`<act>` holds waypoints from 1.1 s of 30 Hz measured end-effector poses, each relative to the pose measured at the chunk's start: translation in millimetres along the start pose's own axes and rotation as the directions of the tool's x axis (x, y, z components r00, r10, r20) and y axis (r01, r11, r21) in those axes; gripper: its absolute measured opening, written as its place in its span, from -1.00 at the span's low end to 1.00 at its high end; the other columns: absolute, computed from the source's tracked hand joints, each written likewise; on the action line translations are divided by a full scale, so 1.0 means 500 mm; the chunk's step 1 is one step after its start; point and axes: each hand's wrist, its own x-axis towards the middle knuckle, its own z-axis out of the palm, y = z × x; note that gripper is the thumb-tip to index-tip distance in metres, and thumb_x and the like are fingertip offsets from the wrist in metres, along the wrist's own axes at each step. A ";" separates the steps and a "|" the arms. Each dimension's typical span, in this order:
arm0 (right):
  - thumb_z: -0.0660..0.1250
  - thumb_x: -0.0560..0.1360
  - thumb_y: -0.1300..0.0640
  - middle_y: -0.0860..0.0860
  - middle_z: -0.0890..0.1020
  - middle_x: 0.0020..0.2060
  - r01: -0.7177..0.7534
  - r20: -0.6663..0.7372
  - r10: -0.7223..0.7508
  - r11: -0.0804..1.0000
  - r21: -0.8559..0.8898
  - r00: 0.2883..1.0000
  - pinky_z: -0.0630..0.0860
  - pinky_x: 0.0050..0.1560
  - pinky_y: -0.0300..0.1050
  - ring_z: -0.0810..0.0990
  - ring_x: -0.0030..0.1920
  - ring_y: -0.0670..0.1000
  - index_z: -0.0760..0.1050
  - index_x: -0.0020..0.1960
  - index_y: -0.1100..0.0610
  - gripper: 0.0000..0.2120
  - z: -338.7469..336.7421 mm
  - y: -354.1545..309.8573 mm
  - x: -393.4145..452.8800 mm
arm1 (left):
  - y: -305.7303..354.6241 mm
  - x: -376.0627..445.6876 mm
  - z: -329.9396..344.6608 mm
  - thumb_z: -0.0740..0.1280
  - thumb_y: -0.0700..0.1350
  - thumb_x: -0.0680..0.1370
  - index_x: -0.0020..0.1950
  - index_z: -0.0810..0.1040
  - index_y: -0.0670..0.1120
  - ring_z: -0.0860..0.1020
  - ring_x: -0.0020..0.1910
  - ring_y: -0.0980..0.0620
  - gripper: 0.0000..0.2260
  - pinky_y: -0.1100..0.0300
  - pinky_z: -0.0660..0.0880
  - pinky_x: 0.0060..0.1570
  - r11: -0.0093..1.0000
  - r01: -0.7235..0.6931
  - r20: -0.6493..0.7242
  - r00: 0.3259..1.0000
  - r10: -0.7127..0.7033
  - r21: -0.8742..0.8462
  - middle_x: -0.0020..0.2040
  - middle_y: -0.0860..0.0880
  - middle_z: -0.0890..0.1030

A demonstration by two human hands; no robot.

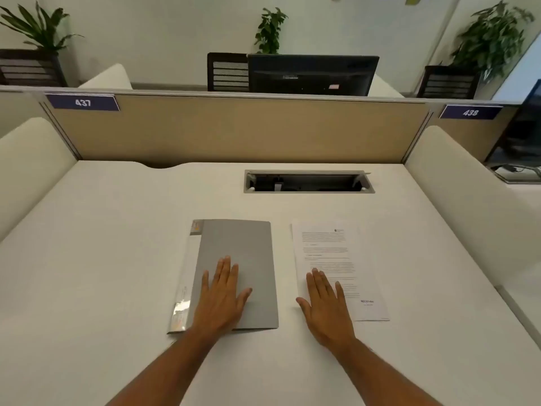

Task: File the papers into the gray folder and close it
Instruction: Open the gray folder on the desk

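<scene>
The gray folder (237, 271) lies shut on the white desk (102, 259), its near edge partly hidden under the left hand (221, 300), which rests flat on the cover, fingers spread, gripping nothing. Just to its right, apart from it, lie the papers (330, 253), with print too small to read. The right hand (326, 306) lies open, palm down, over their near left corner, probably touching. Beyond, a cable hatch (307, 181) stands open, its inside dark.

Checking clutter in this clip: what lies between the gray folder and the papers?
Nothing: the head view shows bare desk between the gray folder and the papers.
</scene>
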 end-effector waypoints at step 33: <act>-0.09 0.67 -0.18 -0.06 0.00 0.60 0.288 -0.038 -0.286 0.952 0.102 0.958 -0.05 0.54 -0.05 -0.08 0.59 -0.11 0.02 0.61 0.06 -0.41 0.034 -0.045 -0.023 | -0.021 -0.078 -0.019 -0.17 0.30 0.58 0.57 -0.18 0.10 -0.12 0.58 0.10 -0.40 0.14 -0.17 0.53 0.961 -0.228 -0.006 0.973 0.230 -0.154 0.59 0.08 -0.11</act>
